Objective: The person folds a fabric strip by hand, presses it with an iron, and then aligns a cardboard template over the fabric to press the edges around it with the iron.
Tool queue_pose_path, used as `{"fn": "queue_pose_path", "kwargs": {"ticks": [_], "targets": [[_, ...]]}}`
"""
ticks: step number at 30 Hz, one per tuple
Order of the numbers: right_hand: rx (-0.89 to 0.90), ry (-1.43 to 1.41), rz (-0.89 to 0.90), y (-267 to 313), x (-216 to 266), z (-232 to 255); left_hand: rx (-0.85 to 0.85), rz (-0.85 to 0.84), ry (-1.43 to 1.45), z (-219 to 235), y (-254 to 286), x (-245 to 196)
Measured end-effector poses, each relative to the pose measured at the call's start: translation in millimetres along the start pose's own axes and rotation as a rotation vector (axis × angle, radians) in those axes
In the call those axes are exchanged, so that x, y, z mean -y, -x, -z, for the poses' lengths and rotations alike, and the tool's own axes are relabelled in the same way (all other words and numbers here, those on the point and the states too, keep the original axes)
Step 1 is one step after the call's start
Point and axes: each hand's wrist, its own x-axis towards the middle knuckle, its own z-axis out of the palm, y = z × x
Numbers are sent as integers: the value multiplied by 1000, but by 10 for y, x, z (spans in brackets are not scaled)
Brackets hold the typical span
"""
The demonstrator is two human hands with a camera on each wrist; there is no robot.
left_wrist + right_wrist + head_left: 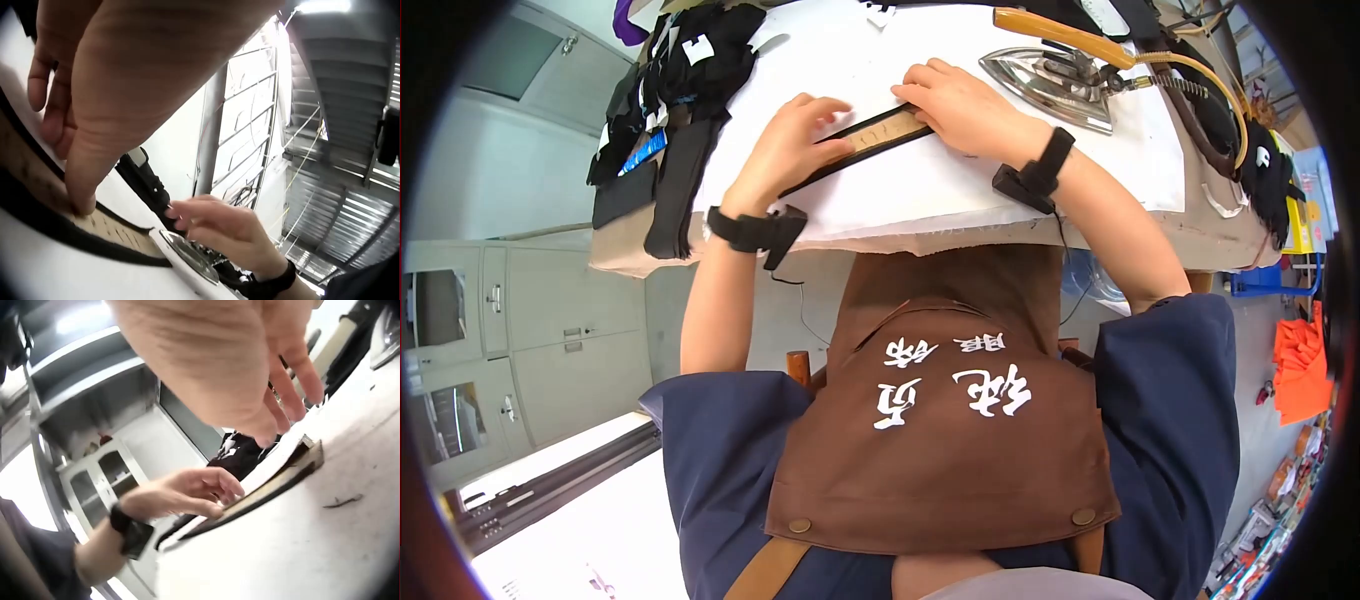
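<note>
A tan card strip (884, 131) with dark markings lies along a narrow black cloth strip (870, 156), whose edges show on both its long sides. My left hand (785, 148) rests at the strip's left part. In the left wrist view its thumb (81, 187) presses on the card, while the other fingers reach over the far side. Over the strip's right end is my right hand (970, 108), fingers extended and pointing left. From the right wrist view, those fingers (284, 394) hang above the table, a little off the strip's end (312, 456), holding nothing.
A metal iron (1045, 85) with a wooden handle and hose sits to the right of my right hand. Black garments (690, 65) pile up at the left, with black cloth pieces (683, 185) near the table edge. White cloth (920, 205) covers the tabletop.
</note>
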Motion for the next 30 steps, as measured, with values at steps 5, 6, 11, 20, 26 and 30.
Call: {"fn": "queue_pose_path", "kwargs": {"ticks": [5, 6, 11, 20, 26, 30], "targets": [[196, 80, -83, 54, -18, 40, 16, -202, -14, -251, -78, -125], [156, 88, -47, 106, -13, 53, 35, -201, -55, -281, -85, -124], [73, 86, 37, 242, -45, 109, 33, -233, -213, -318, -71, -154], [-175, 516, -185, 148, -933, 1049, -132, -177, -361, -508, 105, -353], [258, 307, -517, 92, -1165, 1085, -168, -154, -340, -511, 114, -376], [239, 406, -410, -117, -895, 1017, -197, -154, -312, -531, 121, -375]]}}
